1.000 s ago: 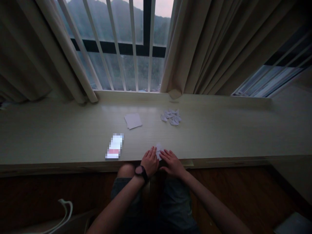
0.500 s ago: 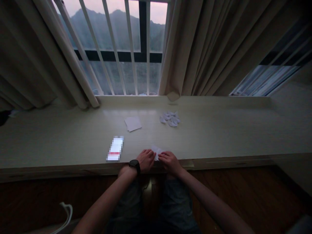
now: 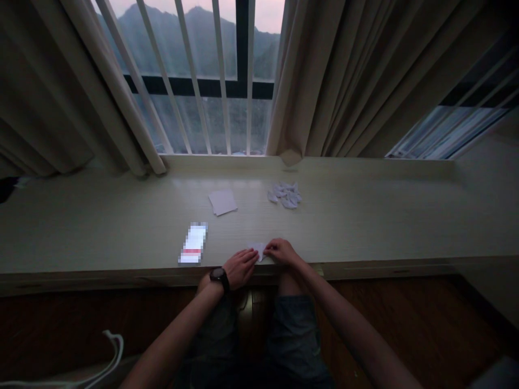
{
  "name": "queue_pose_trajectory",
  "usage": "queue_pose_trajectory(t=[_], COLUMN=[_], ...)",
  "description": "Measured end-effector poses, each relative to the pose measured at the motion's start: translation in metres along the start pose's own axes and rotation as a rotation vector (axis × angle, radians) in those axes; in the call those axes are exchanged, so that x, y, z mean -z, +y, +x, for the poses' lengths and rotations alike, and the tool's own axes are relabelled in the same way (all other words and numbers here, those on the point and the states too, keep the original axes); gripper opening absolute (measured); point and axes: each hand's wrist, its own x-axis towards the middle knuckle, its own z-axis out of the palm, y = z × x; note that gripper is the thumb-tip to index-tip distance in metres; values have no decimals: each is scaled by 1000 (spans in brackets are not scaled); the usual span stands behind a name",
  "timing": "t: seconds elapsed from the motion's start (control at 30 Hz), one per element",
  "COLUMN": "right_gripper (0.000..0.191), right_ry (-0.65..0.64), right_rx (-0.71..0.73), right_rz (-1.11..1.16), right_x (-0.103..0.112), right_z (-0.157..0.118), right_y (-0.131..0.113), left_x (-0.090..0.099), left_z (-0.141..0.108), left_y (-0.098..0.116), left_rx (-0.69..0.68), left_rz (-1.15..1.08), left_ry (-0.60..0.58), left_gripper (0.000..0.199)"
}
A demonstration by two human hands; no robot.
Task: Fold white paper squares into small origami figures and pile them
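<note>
Centrally, a small white paper piece point(image 3: 258, 250) is lying near the front edge of the counter point(image 3: 365, 216), between the two hands. The left hand point(image 3: 240, 268) is resting with its fingers straight and together, lying flat over the paper's left side rather than gripping it; the right hand point(image 3: 281, 251) is holding the opposite corner in what is apparently a narrow pinch. Judging by its thinness, the paper is probably behaving as a very light, flexible material, creasing readily, tearing if pulled hard and sliding easily over the smooth counter; its outer corners are therefore offering the best hold, with flat fingers steadying the rest. Farther back, a stack of square sheets point(image 3: 223, 202) (apparently of similar stock) and a pile of folded paper pieces point(image 3: 287, 194) are lying well apart from both hands. The fingers are covering part of the paper's outline, dim light is obscuring its creases, the right thumb's exact contact is escaping view, and pixelation is masking a bright phone-like object point(image 3: 193, 243).
</note>
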Motion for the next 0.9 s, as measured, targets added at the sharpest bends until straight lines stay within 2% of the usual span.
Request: queue_pose_trajectory(t=[0.17, 0.33, 0.63, 0.9], right_gripper=[19, 17, 12, 14], right_ry=[38, -1, 73, 71], right_rx=[-120, -126, -178, -160], right_rz=[-83, -86, -259, -271], right_x=[-3, -1, -9, -9], right_z=[8, 11, 10, 7], right_y=[-2, -3, -18, -20], left_x=[-2, -4, -2, 2], left_z=[-2, -3, -3, -1], left_y=[5, 6, 10, 13], left_rx=[17, 29, 65, 68], left_rz=[-3, -21, -27, -29], left_ry=[20, 28, 17, -2], left_gripper=[47, 48, 55, 58])
